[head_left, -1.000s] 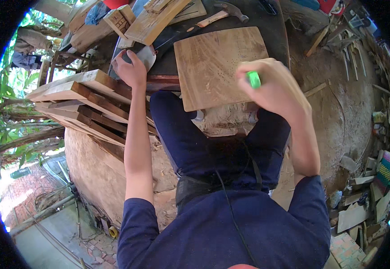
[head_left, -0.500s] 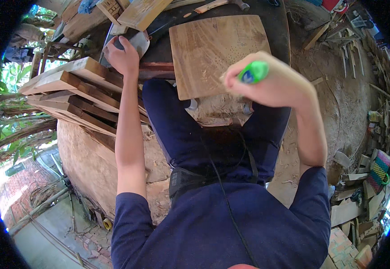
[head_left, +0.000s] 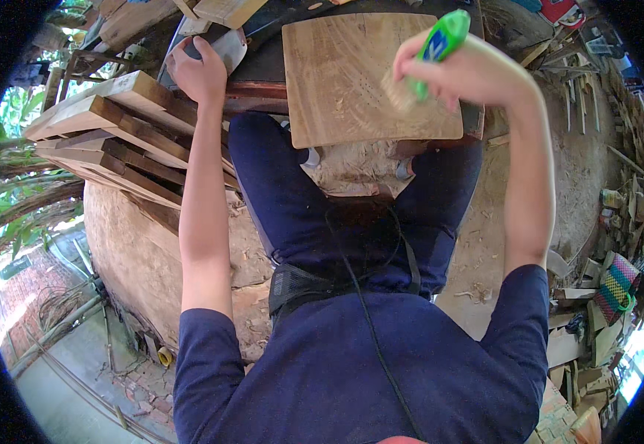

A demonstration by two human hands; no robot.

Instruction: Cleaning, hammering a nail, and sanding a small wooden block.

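In my right hand (head_left: pixel 477 70) is a brush (head_left: pixel 446 37) with a bright green handle and pale bristles, blurred by motion. Its bristles are over the right part of a square wooden board (head_left: pixel 336 81). The board has rounded corners and small dark dots, and lies on a dark work surface in front of my knees. My left hand (head_left: pixel 200 72) is at the far left, beside a grey metal piece (head_left: pixel 230 49) with a rounded end. Its fingers are curled with the thumb raised; what they hold, if anything, I cannot make out.
Stacked wooden planks (head_left: pixel 115 122) jut out beside my left forearm. A light wood block (head_left: pixel 229 10) lies beyond my left hand. Wood scraps (head_left: pixel 570 348) and a woven, multicoloured bag (head_left: pixel 616 285) are piled on the right. Shavings litter the ground (head_left: pixel 351 174).
My right hand has moved up and to the right with the brush, whose handle now tilts up. The board looks turned straighter and sits higher in view. My left hand stays near the grey metal piece.
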